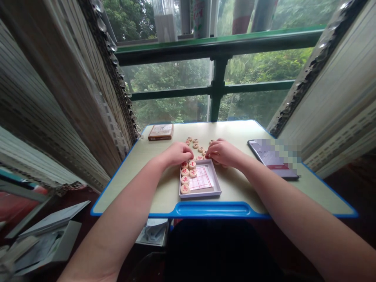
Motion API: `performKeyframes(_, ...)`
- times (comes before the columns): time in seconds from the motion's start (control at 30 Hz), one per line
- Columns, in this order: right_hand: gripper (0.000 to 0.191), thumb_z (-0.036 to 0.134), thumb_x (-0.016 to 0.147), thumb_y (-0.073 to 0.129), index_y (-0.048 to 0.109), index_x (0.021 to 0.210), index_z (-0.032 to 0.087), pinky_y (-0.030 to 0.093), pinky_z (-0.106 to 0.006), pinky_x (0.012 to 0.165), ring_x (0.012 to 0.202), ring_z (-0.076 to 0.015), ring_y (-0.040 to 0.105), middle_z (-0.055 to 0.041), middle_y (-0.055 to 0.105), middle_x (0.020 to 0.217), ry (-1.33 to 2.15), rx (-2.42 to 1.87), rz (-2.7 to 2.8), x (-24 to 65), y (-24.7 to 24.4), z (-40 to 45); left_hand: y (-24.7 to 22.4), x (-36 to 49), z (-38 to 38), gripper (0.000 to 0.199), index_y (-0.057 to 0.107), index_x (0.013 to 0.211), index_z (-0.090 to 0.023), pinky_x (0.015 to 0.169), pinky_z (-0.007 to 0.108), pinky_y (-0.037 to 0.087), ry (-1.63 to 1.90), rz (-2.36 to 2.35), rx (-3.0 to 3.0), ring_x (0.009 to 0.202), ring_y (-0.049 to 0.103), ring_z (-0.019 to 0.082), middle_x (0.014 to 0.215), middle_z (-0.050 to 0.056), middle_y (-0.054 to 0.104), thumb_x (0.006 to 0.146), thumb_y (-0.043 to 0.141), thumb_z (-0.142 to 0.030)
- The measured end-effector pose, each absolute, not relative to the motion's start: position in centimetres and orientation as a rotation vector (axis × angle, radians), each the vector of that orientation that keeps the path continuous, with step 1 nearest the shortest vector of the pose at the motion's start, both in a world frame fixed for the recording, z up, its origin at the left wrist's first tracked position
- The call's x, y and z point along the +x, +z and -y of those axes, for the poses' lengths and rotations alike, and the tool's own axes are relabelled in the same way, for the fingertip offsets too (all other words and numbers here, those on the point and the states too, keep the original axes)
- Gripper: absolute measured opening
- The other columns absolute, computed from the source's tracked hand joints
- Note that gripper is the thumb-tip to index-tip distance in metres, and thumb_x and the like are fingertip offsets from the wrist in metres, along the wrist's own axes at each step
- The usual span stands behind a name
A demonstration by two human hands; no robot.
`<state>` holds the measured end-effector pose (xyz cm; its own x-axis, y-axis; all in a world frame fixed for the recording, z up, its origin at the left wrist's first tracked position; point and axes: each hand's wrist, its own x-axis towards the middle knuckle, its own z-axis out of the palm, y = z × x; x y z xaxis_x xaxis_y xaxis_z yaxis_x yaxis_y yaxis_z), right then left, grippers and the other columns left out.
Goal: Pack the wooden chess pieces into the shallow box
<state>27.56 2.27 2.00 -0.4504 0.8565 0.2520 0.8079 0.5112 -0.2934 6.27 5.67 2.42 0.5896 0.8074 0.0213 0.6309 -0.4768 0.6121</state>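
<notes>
A shallow white box (pixel 216 184) sits near the middle of the table, with several round red-marked pieces (pixel 185 180) along its left side and a folded grid sheet (pixel 201 178) in it. My left hand (pixel 178 153) is over the box's back left corner, its fingers bent together by the pieces; what they hold, if anything, is hidden. Just behind the box's back right corner, my right hand (pixel 221 152) touches the loose pieces with curled fingers, and its grip is too small to make out. More loose pieces (pixel 195 145) lie scattered behind the box.
A small brown box (pixel 161 132) lies at the table's back left. A phone (pixel 273 159) rests on the right side. The table (pixel 132 188) has a blue edge with a tray groove in front. Curtains flank the window.
</notes>
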Motion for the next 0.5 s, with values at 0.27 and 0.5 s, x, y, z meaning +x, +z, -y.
performKeyframes(0.27,0.022,0.026,0.083,0.053,0.074,0.083,0.020,0.041,-0.037,0.088,0.089,-0.0212,0.056,-0.0083,0.067,0.093,0.192,-1.438,2.339,27.51,1.94,-2.53,2.50,5.76,-6.12,0.027,0.075,0.079,-0.017,0.081,0.026,0.047,0.426,-1.225,2.468,0.086,0.062,0.018,0.092,0.005,0.069,0.070,0.049,-0.021)
performKeyframes(0.5,0.023,0.030,0.080,0.057,0.073,0.095,0.022,0.041,-0.039,0.089,0.095,-0.0242,0.050,-0.0095,0.063,0.102,0.184,-1.444,2.334,27.40,1.56,-2.68,2.26,5.47,-6.19,0.028,0.074,0.092,-0.019,0.094,0.028,0.043,0.412,-1.225,2.520,0.101,0.059,0.020,0.108,0.007,0.065,0.076,0.052,-0.028)
